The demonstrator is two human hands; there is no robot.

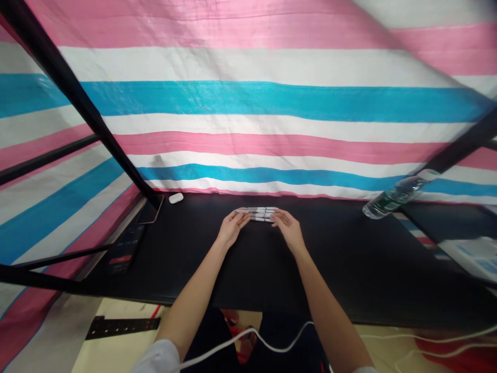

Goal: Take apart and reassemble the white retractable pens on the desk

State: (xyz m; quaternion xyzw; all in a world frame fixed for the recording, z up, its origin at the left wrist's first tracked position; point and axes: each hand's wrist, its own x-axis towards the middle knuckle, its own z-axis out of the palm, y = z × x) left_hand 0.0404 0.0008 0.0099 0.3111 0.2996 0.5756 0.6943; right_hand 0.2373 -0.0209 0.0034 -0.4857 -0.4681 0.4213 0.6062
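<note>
Several slim white pens with grey ends (263, 214) lie side by side, running left to right, above the middle of the black table (256, 274) or on it; I cannot tell which. At their left ends is my left hand (231, 228), its thumb and fingers closed on them. My right hand (288, 227) pinches the right ends the same way, with its fingertips bent round the tips. The fingers hide both ends of the pens in part.
A clear plastic bottle (396, 198) with a green label leans at the right. A white earbud case (176, 198) lies at the back left. A phone (123, 251) lies near the left frame bar. A white cable (272, 348) hangs across my lap. Striped sheeting (272, 101) encloses the back.
</note>
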